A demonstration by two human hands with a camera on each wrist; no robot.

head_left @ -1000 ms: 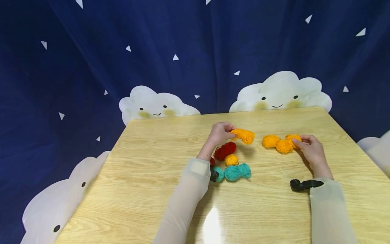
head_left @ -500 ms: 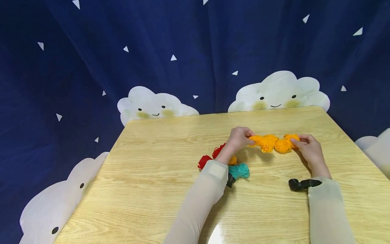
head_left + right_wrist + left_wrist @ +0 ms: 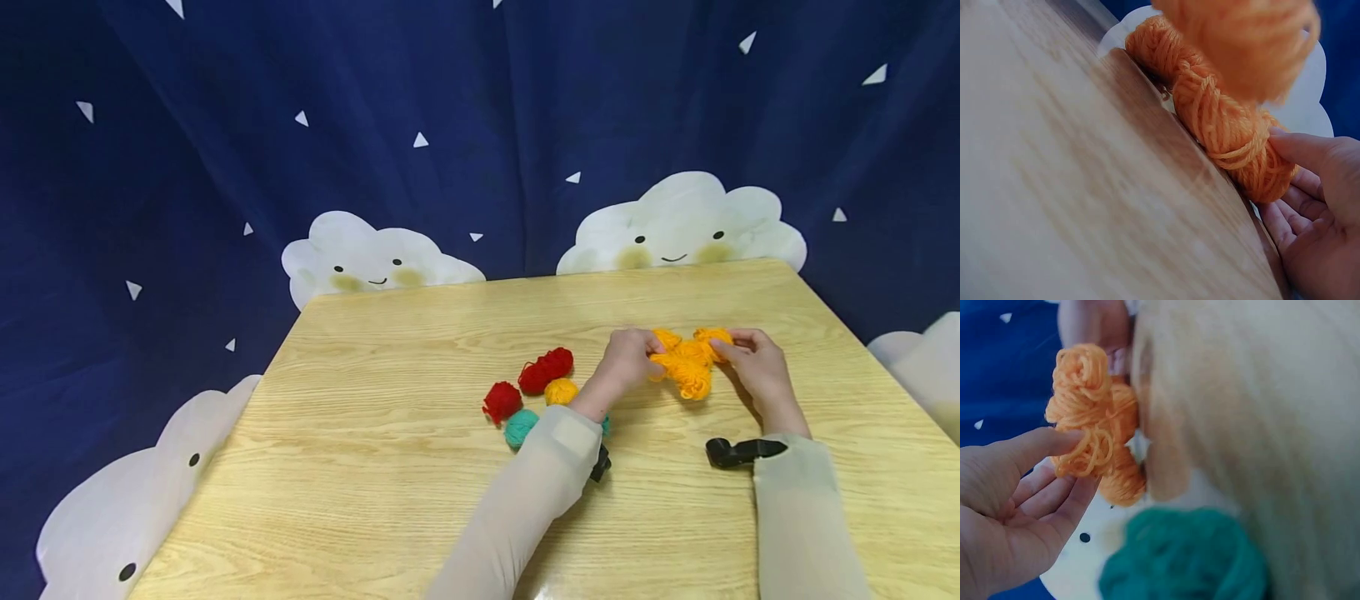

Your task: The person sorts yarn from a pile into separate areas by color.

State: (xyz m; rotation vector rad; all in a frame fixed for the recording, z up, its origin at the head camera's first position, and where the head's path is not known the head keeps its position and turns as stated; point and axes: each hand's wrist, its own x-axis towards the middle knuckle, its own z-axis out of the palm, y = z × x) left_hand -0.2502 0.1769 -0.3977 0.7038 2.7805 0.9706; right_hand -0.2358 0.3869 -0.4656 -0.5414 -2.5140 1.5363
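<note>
My left hand (image 3: 628, 360) pinches one end of a knobbly orange yarn skein (image 3: 688, 377) between thumb and fingers. The skein's far end angles forward over a second orange yarn bundle (image 3: 1216, 119), partly hiding it in the head view. That second bundle lies along the table, narrowed at its middle. My right hand (image 3: 763, 367) grips its right end, the thumb on top and the fingers beneath. In the left wrist view the held skein stands in front of the other orange yarn (image 3: 1122, 478), overlapping it.
Left of my left hand lie a red yarn skein (image 3: 546, 372), a red yarn ball (image 3: 502, 402), a small yellow-orange yarn ball (image 3: 560, 392) and teal yarn (image 3: 521, 428), partly behind my left sleeve. A blue curtain with clouds hangs behind the wooden table (image 3: 360, 467).
My left hand has carried the orange skein rightward from above the red and teal yarn to the other orange bundle. The right hand keeps its grip, nearly still.
</note>
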